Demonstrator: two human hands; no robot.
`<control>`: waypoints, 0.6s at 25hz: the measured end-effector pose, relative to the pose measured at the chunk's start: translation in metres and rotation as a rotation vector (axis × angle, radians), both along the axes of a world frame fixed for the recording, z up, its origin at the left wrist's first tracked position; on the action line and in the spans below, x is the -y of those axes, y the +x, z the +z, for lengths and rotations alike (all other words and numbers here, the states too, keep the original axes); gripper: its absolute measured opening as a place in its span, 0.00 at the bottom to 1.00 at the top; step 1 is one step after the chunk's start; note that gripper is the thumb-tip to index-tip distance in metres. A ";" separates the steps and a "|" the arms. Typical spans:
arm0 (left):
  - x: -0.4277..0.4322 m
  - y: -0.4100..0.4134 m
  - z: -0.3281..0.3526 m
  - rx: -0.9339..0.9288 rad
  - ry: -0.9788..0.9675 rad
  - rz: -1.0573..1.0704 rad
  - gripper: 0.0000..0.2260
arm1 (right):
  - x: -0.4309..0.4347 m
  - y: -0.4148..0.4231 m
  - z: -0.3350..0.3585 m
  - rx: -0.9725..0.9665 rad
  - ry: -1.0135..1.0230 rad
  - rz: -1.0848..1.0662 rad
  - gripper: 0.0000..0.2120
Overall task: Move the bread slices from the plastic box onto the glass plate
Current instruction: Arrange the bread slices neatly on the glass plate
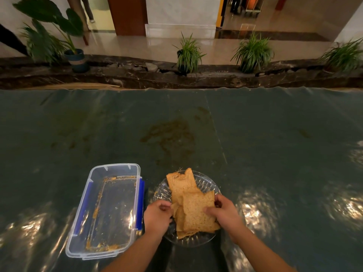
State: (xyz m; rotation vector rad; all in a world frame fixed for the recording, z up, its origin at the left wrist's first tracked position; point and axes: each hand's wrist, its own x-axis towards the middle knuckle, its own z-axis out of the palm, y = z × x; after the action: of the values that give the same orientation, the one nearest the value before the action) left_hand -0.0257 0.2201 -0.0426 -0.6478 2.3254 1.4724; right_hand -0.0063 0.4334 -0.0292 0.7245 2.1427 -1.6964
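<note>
While both hands rest on the pile, the bread slices (193,201) lie on the glass plate (206,183), which stands near the front edge of the table (275,144), just right of the plastic box (106,211). The left hand (157,216) has its fingers curled against the left side of the pile, and the fingertips are hidden behind the bread, so I cannot tell if they pinch a slice. The right hand (225,213) has the thumb on top of the nearest slice and the other fingers go behind its right edge, holding it. The slices overlap, so their number is hard to count. The box holds only crumbs and has blue clips on its long sides. Much of the plate's rim is covered by the hands and the bread. Bright reflections on the table cover blur its surface near the front corners.
</note>
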 end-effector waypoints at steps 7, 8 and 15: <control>-0.010 -0.006 0.009 -0.051 0.068 -0.181 0.10 | -0.004 -0.011 0.003 -0.018 0.097 0.209 0.17; -0.011 -0.008 0.010 -0.041 0.086 -0.176 0.11 | -0.003 -0.011 0.003 -0.002 0.091 0.206 0.16; 0.002 -0.013 0.005 -0.018 0.091 -0.214 0.16 | 0.011 0.006 -0.012 -0.001 0.077 0.066 0.17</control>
State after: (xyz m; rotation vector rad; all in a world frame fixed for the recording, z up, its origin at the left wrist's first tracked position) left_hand -0.0384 0.2177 -0.0374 -0.3506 2.2454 1.4805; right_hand 0.0000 0.4229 -0.0411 0.6664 2.2179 -1.5895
